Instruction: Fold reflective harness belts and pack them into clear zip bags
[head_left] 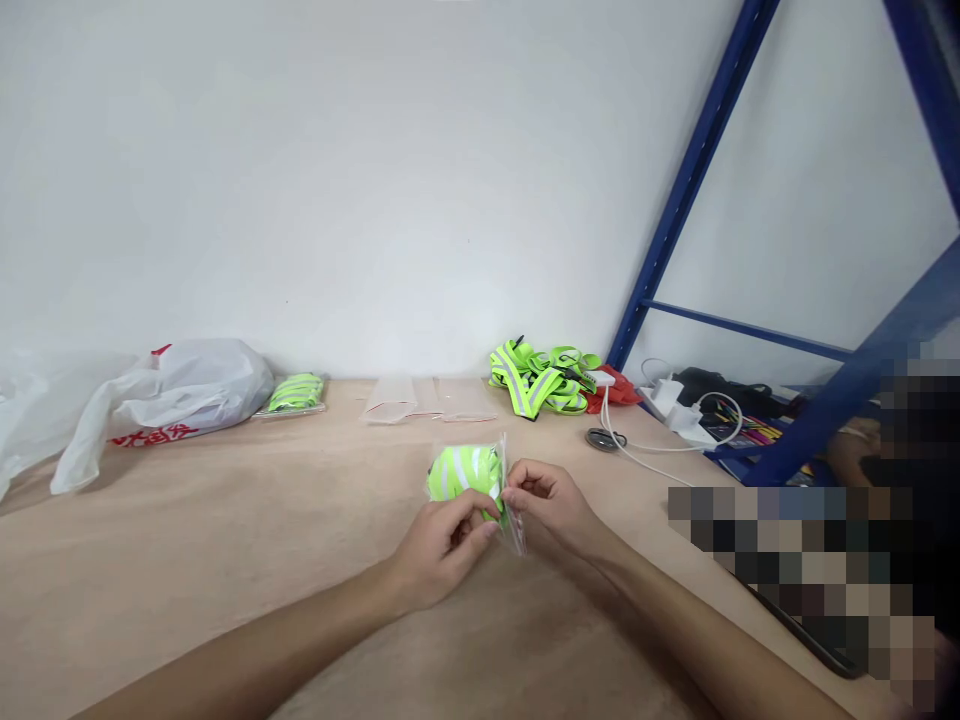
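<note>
A clear plastic bag (516, 532) lies before me, its open-end strip facing right. Inside it is a bundled neon-green reflective strap (463, 472) with silver-grey stripes. My left hand (448, 545) is closed at the bundle's near right side, thumb and forefinger pinching the bag there. On the other side, my right hand (551, 505) pinches the bag's right edge between thumb and fingers. Whether the bag's mouth is sealed cannot be made out.
Flat clear bags (431, 398) lie by the wall, left of loose green reflective straps (547, 380). A packed bag (296, 393) sits beside a white carrier bag (202, 385). White cables (645, 448), chargers and a blue metal frame (686, 180) stand right; a person is partly visible there.
</note>
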